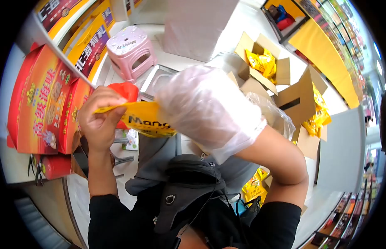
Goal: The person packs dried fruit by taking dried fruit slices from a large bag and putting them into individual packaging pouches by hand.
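My left hand (97, 120) pinches the left edge of a yellow bag (145, 117) with "Mang" showing in dark print, held above my lap. At the bag's other end is my right hand (211, 110), covered in loose, see-through white plastic. The plastic and motion blur hide the right fingers, so their grip on the bag cannot be made out. A red plastic thing (125, 88) shows just behind my left hand. Beyond the hands, a metal-topped item (157, 76) is partly covered by the plastic.
A pink stool (128, 50) stands ahead, beside a pale pillar (193, 29). Open cartons (290, 74) with yellow packets (263, 62) sit at front right. Red gift boxes (43, 103) line the left side. More yellow packets (255, 186) lie near my right thigh.
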Available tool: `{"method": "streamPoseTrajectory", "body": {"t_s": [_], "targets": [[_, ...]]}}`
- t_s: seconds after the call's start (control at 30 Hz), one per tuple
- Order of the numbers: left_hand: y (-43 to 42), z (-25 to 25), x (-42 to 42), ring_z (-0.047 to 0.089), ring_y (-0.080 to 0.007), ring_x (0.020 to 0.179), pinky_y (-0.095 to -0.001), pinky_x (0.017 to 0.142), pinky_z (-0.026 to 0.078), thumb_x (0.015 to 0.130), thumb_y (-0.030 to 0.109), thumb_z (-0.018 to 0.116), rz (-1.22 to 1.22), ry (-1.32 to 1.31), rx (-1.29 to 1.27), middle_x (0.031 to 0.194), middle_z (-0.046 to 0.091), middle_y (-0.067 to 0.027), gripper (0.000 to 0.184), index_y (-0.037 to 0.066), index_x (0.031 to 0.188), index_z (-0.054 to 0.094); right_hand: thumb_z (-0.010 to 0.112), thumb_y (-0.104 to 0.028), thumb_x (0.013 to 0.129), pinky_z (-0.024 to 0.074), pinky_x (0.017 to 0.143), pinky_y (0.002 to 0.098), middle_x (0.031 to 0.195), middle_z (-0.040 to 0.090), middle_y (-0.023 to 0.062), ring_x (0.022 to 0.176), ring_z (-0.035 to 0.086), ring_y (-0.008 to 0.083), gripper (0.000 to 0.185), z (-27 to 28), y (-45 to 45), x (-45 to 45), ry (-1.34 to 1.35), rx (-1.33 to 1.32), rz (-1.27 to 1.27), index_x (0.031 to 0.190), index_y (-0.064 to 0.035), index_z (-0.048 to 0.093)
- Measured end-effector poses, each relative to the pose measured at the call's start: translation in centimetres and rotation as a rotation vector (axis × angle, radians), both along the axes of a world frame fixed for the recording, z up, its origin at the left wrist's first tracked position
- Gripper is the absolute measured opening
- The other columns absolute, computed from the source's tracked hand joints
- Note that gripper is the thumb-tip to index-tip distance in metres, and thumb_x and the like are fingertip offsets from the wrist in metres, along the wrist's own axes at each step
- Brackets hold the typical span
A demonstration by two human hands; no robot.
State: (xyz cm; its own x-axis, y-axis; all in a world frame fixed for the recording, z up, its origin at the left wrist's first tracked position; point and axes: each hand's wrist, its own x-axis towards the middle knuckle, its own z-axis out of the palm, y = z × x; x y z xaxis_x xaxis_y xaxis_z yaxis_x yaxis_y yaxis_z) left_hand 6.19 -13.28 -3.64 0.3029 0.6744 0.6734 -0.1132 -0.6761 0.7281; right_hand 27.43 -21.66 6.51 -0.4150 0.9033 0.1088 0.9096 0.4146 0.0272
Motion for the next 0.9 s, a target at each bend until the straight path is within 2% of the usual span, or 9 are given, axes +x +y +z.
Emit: {"method": "streamPoseTrajectory", "body": {"t_s": [0.17,0.3,0.53,0.6,0.7,0.73,0.8,0.83,0.9], "targets": [[0.8,0.2,-0.9,0.058,-0.0211,0.084,-0.0318,0.076,0.045,0.079,0.005,0.073,-0.068,0.061,0.058,0.085,0.064,-0.0105,0.012,0.0,0.084,0.063,0.063,-0.016,0.073,0.0506,0.062,0.0382,0.069,0.059,0.0097,0.068,0.062,0.0286,0.009,-3.4,0.3,1.2,0.423,0.42,0.137,0.077,-0.0084,0.063],[1.7,-0.7,-2.4,0.057,-0.0218,0.085,-0.0332,0.079,0.045,0.081,0.006,0.071,-0.06,0.089,0.033,0.087,0.063,-0.011,0.012,0.001,0.086,0.062,0.063,-0.017,0.073,0.0511,0.062,0.0404,0.069,0.06,0.0128,0.068,0.062,0.0322,0.012,-2.4,0.0,3.3,0.144,0.2,-0.021,0.072,-0.0053,0.062],[1.7,0.0,-3.2,0.057,-0.0233,0.094,-0.0344,0.087,0.044,0.082,0.006,0.071,0.0,0.186,-0.077,0.091,0.063,-0.011,0.014,-0.002,0.088,0.062,0.065,-0.017,0.073,0.0511,0.063,0.0389,0.073,0.063,0.0136,0.07,0.063,0.0321,0.011,-6.0,0.3,4.1,0.706,0.298,0.016,0.076,-0.0058,0.066],[1.7,-0.1,-3.9,0.057,-0.0237,0.094,-0.0341,0.087,0.044,0.083,0.006,0.071,0.012,0.214,-0.12,0.092,0.063,-0.0113,0.014,-0.002,0.088,0.061,0.063,-0.016,0.075,0.0517,0.065,0.0366,0.077,0.065,0.0144,0.072,0.064,0.0318,0.015,-2.8,-0.7,4.6,0.923,-0.31,-0.229,0.083,-0.0048,0.069],[1.6,1.4,-4.5,0.057,-0.0232,0.096,-0.0332,0.088,0.044,0.082,0.003,0.07,0.042,0.285,-0.226,0.097,0.063,-0.0118,0.013,-0.002,0.09,0.061,0.062,-0.017,0.075,0.0523,0.066,0.0341,0.08,0.067,0.0148,0.073,0.065,0.0306,0.021,-5.2,-0.9,4.0,0.991,-0.084,-0.138,0.09,-0.0043,0.07],[1.2,2.8,-3.9,0.057,-0.0226,0.097,-0.0332,0.088,0.043,0.08,0.002,0.07,0.144,0.464,-0.122,0.099,0.063,-0.0117,0.014,-0.001,0.09,0.061,0.064,-0.02,0.076,0.0514,0.064,0.0361,0.075,0.064,0.0125,0.07,0.063,0.0285,0.018,-6.3,-0.6,3.7,0.852,0.181,-0.046,0.084,-0.0051,0.069],[-1.1,5.8,-1.2,0.058,-0.0239,0.095,-0.0337,0.087,0.044,0.074,-0.003,0.068,0.336,0.676,0.164,0.099,0.063,-0.012,0.02,0.0,0.092,0.062,0.065,-0.022,0.076,0.0506,0.064,0.0373,0.073,0.063,0.0113,0.069,0.062,0.0286,0.016,-6.8,-0.6,2.9,0.718,0.31,0.033,0.081,-0.0063,0.067],[-2.2,6.9,0.1,0.058,-0.0239,0.095,-0.0337,0.087,0.044,0.074,-0.003,0.068,0.32,0.678,0.167,0.099,0.063,-0.012,0.02,0.0,0.092,0.062,0.065,-0.023,0.077,0.0498,0.063,0.0385,0.071,0.061,0.0102,0.068,0.061,0.0288,0.016,-7.1,-0.7,2.4,0.578,0.424,0.125,0.078,-0.0075,0.065],[-3.5,8.3,1.9,0.059,-0.0283,0.089,-0.0352,0.082,0.044,0.07,-0.005,0.067,0.072,0.755,0.431,0.093,0.062,-0.0131,0.024,0.0,0.093,0.063,0.065,-0.027,0.078,0.0482,0.064,0.0403,0.072,0.057,0.0096,0.069,0.059,0.0299,0.018,-8.3,-0.8,1.3,0.732,0.384,0.105,0.079,-0.0101,0.059]]}}
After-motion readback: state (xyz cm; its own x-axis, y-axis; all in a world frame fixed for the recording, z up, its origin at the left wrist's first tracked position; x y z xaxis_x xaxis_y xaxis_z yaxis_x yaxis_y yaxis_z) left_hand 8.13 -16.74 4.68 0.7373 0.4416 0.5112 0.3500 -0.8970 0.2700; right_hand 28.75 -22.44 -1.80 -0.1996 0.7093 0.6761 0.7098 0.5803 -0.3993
